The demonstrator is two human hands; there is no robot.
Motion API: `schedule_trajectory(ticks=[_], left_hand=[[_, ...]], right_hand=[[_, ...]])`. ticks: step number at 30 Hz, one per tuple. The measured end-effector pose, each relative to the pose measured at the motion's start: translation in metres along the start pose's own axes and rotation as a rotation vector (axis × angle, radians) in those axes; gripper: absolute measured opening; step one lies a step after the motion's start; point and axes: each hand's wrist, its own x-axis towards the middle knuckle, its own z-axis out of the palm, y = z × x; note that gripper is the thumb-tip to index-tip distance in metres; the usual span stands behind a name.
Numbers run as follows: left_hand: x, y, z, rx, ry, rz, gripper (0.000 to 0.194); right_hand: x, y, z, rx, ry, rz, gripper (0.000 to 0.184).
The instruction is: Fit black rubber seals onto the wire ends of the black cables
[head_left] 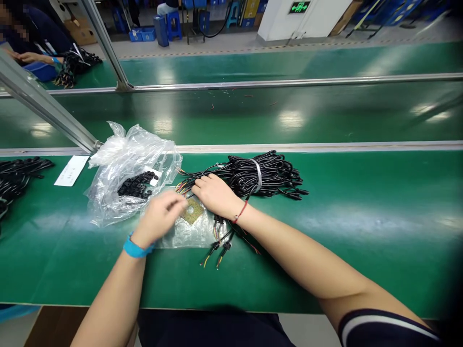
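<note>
A bundle of black cables (267, 174) tied with a white band lies on the green bench, its coloured wire ends fanned out toward me. My right hand (214, 193) rests on those wire ends with fingers curled and pinching among them. My left hand (161, 217), blue band on the wrist, hovers just left of it, fingers pinched together and blurred; what they hold is too small to see. Under both hands lies a small clear bag (188, 232) with a yellowish square pad (193, 210) on it. Two short finished cables (217, 248) lie below.
A large crumpled clear bag (123, 159) holding several small black parts (137, 185) sits at left. A white slip (71, 170) and more black cables (18, 173) lie further left. A slanted metal post (47, 108) rises there. Another person (32, 48) works at the far bench.
</note>
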Motion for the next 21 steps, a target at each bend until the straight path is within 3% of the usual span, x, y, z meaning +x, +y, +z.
schedule_trajectory(ticks=[2, 3, 4, 6, 9, 11, 16, 21], left_hand=[[0.002, -0.025, -0.02, 0.082, 0.308, -0.174, 0.016], [0.002, -0.036, -0.027, 0.148, 0.41, -0.246, 0.016], [0.001, -0.047, -0.032, 0.22, 0.432, -0.289, 0.017], [-0.003, -0.061, -0.037, 0.361, 0.348, -0.307, 0.018], [-0.007, -0.07, -0.033, 0.532, 0.154, -0.222, 0.018], [-0.009, -0.071, -0.029, 0.603, 0.11, -0.169, 0.018], [-0.008, -0.063, -0.029, 0.626, 0.132, -0.178, 0.012], [-0.001, -0.039, -0.027, 0.409, 0.351, -0.215, 0.018]], right_hand=[[-0.001, 0.002, 0.0, 0.017, 0.004, 0.005, 0.018], [-0.003, 0.003, -0.002, 0.032, 0.009, 0.019, 0.018], [-0.006, 0.003, -0.003, 0.064, 0.016, 0.037, 0.018], [-0.015, 0.003, -0.006, 0.175, 0.036, 0.063, 0.017], [-0.033, 0.0, -0.006, 0.324, 0.071, 0.047, 0.023], [-0.044, -0.002, -0.001, 0.327, 0.077, 0.034, 0.023], [-0.058, -0.005, 0.013, 0.183, 0.053, 0.009, 0.02], [-0.056, -0.008, 0.013, 0.053, 0.029, -0.055, 0.017]])
